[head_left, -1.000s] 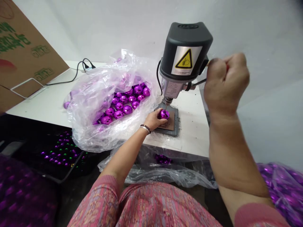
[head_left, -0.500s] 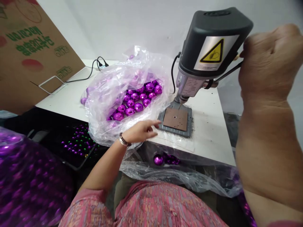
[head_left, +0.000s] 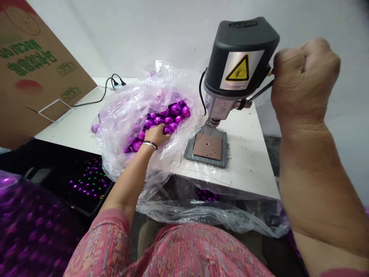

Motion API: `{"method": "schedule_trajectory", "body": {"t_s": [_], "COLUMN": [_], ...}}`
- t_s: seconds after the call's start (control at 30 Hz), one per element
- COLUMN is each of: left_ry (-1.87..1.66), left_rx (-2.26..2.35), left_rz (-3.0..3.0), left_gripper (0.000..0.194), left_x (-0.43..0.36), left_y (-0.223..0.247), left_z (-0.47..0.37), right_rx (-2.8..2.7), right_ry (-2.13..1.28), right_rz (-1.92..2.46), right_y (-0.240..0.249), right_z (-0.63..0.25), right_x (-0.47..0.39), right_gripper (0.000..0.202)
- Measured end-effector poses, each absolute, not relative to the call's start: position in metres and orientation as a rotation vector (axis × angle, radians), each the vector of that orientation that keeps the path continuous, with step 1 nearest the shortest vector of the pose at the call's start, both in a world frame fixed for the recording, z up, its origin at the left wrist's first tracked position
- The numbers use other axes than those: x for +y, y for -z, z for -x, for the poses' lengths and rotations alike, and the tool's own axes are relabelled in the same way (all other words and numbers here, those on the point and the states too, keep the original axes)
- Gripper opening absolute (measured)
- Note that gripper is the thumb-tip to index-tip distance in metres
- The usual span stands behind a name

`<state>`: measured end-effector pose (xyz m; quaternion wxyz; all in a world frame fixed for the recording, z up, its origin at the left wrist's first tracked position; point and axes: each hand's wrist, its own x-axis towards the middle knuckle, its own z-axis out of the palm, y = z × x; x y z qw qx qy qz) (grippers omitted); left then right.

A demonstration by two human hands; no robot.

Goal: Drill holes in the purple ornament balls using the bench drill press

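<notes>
My left hand (head_left: 157, 134) reaches into a clear plastic bag (head_left: 115, 157) and touches the shiny purple mirror-faceted balls (head_left: 175, 109) there. Its thumb and forefinger are apart; the other fingertips are partly hidden, and no ball is clearly gripped. My right hand (head_left: 305, 77) is closed in a fist round the feed lever (head_left: 262, 90) of a small bench drill press (head_left: 245, 42). Under the chuck, the thin bit (head_left: 211, 130) stands above a brown plate (head_left: 201, 148) with a hole, on the grey base (head_left: 188, 154).
A printed cardboard box (head_left: 43, 88) stands at the left. Black cables (head_left: 95, 102) run to a power strip behind the bag. Dark shavings lie on the white table (head_left: 248, 161) round the base. Below the table are more purple balls (head_left: 207, 195) and plastic sheeting (head_left: 219, 217).
My left hand has moved from beside the drill base, left and forward into the balls. A purple ball seen below the table edge is gone from view. My right hand stays on the lever.
</notes>
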<state>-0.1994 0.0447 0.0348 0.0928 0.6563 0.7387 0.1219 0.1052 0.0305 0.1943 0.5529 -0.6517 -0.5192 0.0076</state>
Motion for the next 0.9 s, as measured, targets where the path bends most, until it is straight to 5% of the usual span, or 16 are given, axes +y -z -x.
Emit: {"method": "schedule_trajectory", "body": {"t_s": [0.13,0.3,0.57,0.77,0.9], "left_ry": [-1.050,-0.983,-1.008,-0.943,-0.944], "left_rx": [1.606,0.946,1.263,1.370,1.417], "left_rz": [-1.406,-0.905,-1.239,-1.434,-1.400], "left_gripper": [0.048,0.055,0.068,0.047,0.060], "left_x": [0.025,-0.003,0.004,0.022,0.025], "left_y": [-0.052,-0.046,-0.001,0.011,0.013], "left_z": [0.195,0.158,0.102,0.089,0.083], "right_rx": [-1.261,-1.269,-1.268,-1.281,-1.293], "right_ry": [-0.004,-0.010,-0.089,-0.116,-0.115], "right_rz": [1.554,1.573,1.556,1.555,1.566], "right_y": [-0.192,-0.196,-0.204,-0.205,-0.207], "right_z": [-0.103,-0.101,-0.102,-0.100,-0.100], "right_x": [0.029,0.026,0.028,0.026,0.025], "right_gripper": [0.035,0.037,0.040,0.040,0.042]}}
